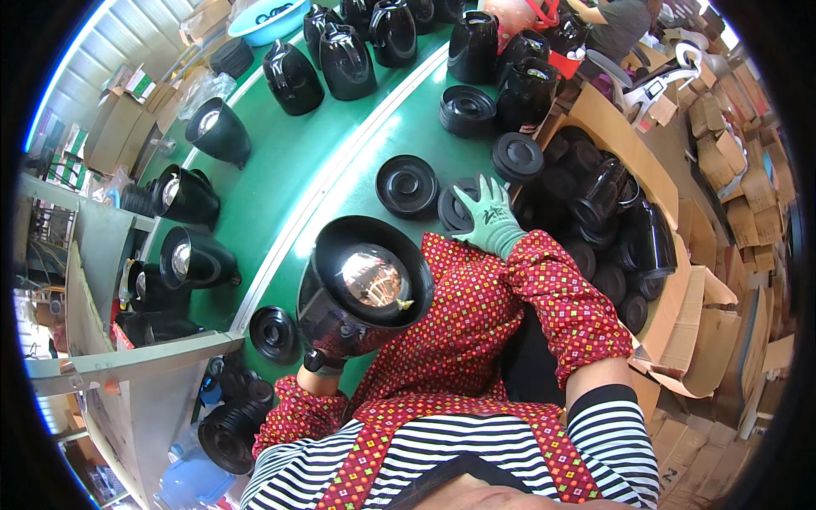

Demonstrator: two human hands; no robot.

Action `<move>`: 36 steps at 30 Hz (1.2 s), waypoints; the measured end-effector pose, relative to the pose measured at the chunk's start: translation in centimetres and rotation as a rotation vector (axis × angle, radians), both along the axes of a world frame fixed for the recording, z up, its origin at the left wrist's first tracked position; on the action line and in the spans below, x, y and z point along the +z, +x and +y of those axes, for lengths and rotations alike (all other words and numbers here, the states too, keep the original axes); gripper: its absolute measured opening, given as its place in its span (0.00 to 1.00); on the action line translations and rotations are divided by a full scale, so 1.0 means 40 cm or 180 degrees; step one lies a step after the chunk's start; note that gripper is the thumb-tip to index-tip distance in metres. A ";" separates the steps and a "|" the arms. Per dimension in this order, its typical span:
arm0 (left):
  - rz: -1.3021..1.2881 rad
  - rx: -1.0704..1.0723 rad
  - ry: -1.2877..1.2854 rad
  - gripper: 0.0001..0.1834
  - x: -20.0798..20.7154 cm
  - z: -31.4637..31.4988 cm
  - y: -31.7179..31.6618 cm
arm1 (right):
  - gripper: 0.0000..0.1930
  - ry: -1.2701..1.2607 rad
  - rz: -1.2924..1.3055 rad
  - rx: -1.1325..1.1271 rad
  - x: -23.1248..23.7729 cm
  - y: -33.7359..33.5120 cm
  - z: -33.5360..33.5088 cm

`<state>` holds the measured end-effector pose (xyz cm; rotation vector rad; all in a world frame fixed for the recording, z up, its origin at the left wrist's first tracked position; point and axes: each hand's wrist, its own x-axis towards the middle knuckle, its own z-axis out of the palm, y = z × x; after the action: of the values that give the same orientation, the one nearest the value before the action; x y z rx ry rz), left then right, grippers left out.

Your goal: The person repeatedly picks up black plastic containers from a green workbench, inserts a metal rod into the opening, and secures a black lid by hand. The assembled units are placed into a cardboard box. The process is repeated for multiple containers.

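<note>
A black vacuum jug body (316, 319) is tilted with its wide mouth toward me, and a shiny metallic round shows inside it. My left hand (333, 364), mostly hidden beneath the jug, holds it up; a dark band circles that wrist. My right hand (493, 218), in a pale green glove, reaches to a round black lid (450, 209) on the green table. Its fingers are spread, with some over the lid's edge. Just left of that lid lies another round black lid (407, 186). A further black disc (274, 334) rests left of the jug.
Several black jugs (348, 64) stand along the far side of the green table (280, 161). More jugs (189, 257) lie along the left edge. A cardboard box (665, 191) of black parts is at my right. Stacked lids (467, 110) stand ahead; a person (619, 30) is beyond.
</note>
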<state>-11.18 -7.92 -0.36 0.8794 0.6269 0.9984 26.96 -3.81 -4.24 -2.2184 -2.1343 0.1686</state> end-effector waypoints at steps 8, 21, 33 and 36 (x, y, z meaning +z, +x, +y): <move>0.0097 -0.0859 0.0017 0.48 -0.034 -0.007 0.097 | 0.49 0.1096 0.1814 0.0137 0.234 -0.027 -0.147; 0.0219 -0.1759 0.0402 0.53 -0.009 -0.072 0.231 | 0.54 0.1435 0.2986 0.0355 0.411 -0.106 -0.509; 0.1759 0.0217 0.4048 0.40 0.251 0.004 0.235 | 0.32 0.0644 0.5886 -0.0688 0.381 -0.079 -0.552; 0.1572 0.0051 0.3326 0.45 0.269 -0.006 0.235 | 0.39 -0.0548 0.6087 -0.0830 0.467 -0.004 -0.557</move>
<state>-1.77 -8.14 10.39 2.0858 0.4934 1.1241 26.80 -26.08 14.44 -1.0533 -0.6779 1.5817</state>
